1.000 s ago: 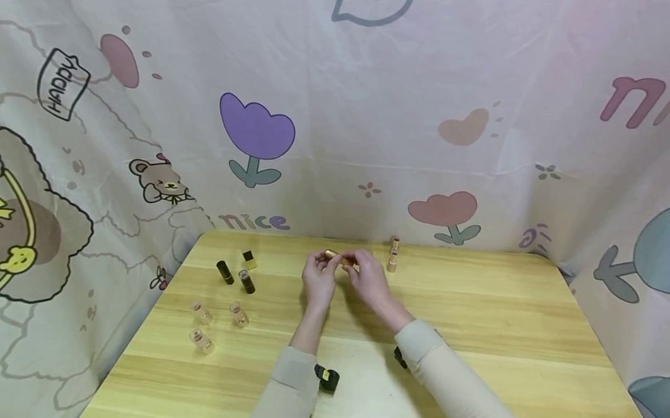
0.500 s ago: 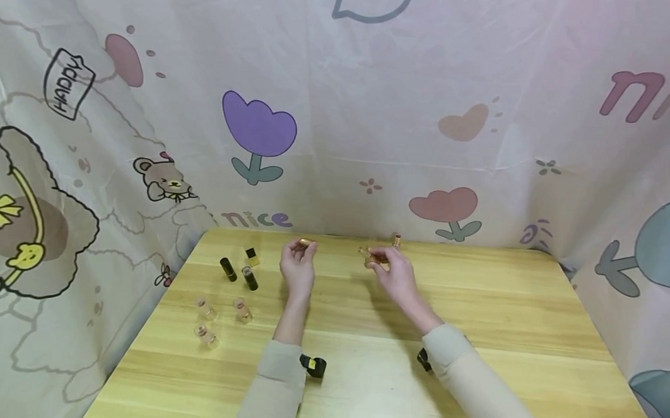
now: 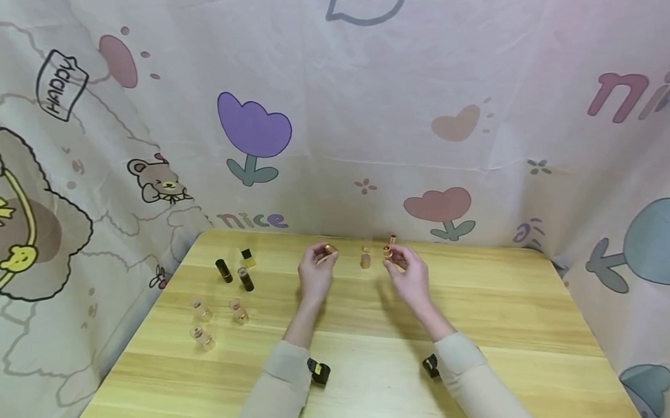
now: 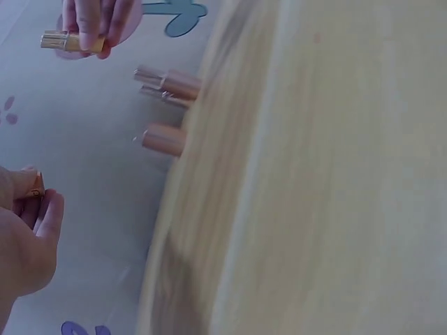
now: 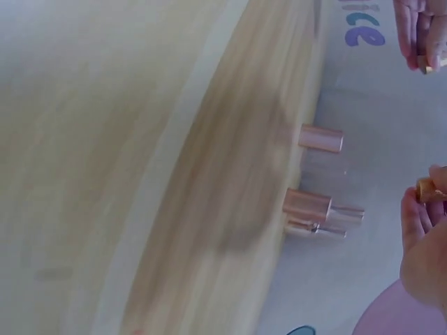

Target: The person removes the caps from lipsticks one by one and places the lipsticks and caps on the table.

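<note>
My left hand [image 3: 316,276] pinches a small gold lipstick cap [image 3: 330,249] above the back of the table, also held up in the left wrist view [image 4: 38,185]. To the right, my right hand [image 3: 411,274] holds a gold lipstick tube [image 3: 388,252] between thumb and fingers. The hands are apart. Between them, near the back edge, stands a rose-gold lipstick piece [image 3: 365,262] with a clear part behind it. A slim lipstick [image 3: 393,239] shows just behind the right hand, partly hidden. In the right wrist view, rose-gold tubes [image 5: 307,204] stand close together at the table edge.
On the left of the wooden table [image 3: 378,383] stand black lipstick tubes [image 3: 224,271] and a black-and-yellow one [image 3: 248,258]. Nearer, several clear-capped pink tubes [image 3: 202,338] stand in a group. A printed curtain [image 3: 318,109] hangs behind the table.
The two hands, together on the gold lipstick a second ago, have separated. The left now holds the cap, the right the tube, farther right. The rose-gold piece between them has come into view.
</note>
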`<state>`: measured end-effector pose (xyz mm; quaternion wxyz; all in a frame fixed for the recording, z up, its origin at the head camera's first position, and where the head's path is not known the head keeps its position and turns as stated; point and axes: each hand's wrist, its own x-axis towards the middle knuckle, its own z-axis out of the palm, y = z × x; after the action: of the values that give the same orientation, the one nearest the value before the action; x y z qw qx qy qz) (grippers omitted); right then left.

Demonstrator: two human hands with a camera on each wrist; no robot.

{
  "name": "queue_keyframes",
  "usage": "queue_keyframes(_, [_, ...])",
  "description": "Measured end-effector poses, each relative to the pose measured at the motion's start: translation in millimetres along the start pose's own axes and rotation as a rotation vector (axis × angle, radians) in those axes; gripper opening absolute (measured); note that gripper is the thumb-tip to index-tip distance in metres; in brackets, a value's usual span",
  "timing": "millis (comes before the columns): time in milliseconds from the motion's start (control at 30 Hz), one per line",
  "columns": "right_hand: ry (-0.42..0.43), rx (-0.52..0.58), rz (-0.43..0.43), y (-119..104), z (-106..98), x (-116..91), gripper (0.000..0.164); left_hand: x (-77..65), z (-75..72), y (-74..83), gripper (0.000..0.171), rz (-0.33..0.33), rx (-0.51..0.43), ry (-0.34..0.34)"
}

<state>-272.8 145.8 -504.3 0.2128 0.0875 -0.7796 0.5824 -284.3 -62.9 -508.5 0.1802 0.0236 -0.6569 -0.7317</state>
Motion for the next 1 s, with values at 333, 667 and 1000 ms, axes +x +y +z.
queue_keyframes(333, [-0.039,-0.071,0.139,13,-14,-1,0.029,-5.2,15.3,-10.5,0.032,-0.012,0.125,-0.178])
queue_keyframes(667, [-0.158,-0.178,0.29,23,-22,0,0.031,-3.3,26.5,-21.4,0.031,-0.009,0.325,-0.349])
queue_keyframes(1000, [-0.241,-0.299,0.312,33,-22,2,0.032,-4.2,30.7,-27.3,0.029,0.04,0.52,-0.428])
